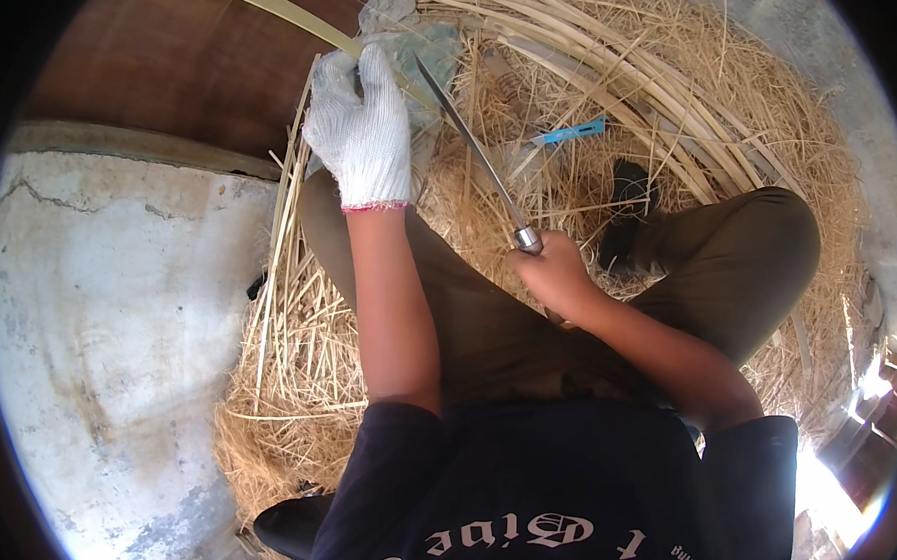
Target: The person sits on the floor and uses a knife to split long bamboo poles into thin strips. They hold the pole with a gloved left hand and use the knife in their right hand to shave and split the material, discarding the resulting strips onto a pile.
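Note:
My left hand (364, 124), in a white knitted glove with a red cuff edge, is raised at the far left of my lap. Its fingers close round a pale green-yellow bamboo strip (297, 18), which bends up and away to the top left. Bare and low over my lap, my right hand (556, 275) grips a knife (471, 144) by its handle. The long narrow blade rises from a shiny metal collar and slants toward the gloved hand, its tip apart from the glove. Most of the knife's handle is hidden in my fist.
Dry straw-like shavings (803, 144) surround my crossed legs. A bundle of long split strips (650, 81) curves across the far right. A blue cutter knife (574, 131) lies on the shavings ahead. More thin strips (287, 287) lie on the left, beside a stained pale wall (120, 324).

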Demonstrator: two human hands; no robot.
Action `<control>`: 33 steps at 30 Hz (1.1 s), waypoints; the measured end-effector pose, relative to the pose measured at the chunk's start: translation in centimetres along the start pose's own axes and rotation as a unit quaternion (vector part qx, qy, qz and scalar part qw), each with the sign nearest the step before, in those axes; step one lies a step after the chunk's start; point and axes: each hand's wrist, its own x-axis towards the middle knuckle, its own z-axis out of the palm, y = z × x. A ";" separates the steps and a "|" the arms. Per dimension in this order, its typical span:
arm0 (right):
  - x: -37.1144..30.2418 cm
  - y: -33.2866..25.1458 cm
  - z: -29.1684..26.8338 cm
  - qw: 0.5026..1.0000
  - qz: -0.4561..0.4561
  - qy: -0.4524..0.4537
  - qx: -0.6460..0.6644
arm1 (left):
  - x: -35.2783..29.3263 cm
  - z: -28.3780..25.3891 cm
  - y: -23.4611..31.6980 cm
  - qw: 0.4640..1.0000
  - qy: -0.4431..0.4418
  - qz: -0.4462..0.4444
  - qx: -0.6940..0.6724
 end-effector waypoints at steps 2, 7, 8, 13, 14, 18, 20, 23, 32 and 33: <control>0.0 0.2 0.1 1.000 -0.025 -0.002 0.007 | -0.4 0.1 0.5 0.999 -0.005 -0.017 -0.035; 1.3 0.5 -1.0 0.991 0.117 -0.055 0.045 | 0.1 0.5 -1.4 0.998 0.019 -0.005 -0.052; 1.5 0.5 -1.0 0.983 0.158 -0.061 0.069 | 0.3 0.6 -2.4 0.996 0.015 -0.014 -0.084; 0.5 -0.1 -0.7 0.994 0.096 -0.038 0.023 | 0.2 0.9 -3.0 0.986 0.006 -0.027 -0.165; 0.3 -0.5 -0.6 0.997 0.069 -0.039 0.011 | 0.3 0.9 -3.3 0.989 0.006 -0.015 -0.147; 1.3 0.6 -1.0 0.996 0.058 -0.043 0.051 | 0.2 0.6 -1.6 0.978 -0.039 -0.028 -0.201; 2.1 1.5 -1.5 0.987 0.131 -0.054 0.076 | 0.6 0.4 -2.0 0.977 -0.062 -0.022 -0.205; 1.3 0.4 -1.2 0.990 0.134 -0.027 0.045 | 0.8 0.3 -2.4 0.960 -0.105 -0.030 -0.258; -0.5 -1.1 -0.3 0.998 0.053 -0.011 0.038 | 0.0 0.7 -0.4 0.999 0.000 0.027 -0.033; -0.7 -1.3 -0.3 0.997 0.064 -0.011 0.039 | 0.0 0.7 -0.6 0.999 0.005 0.011 -0.045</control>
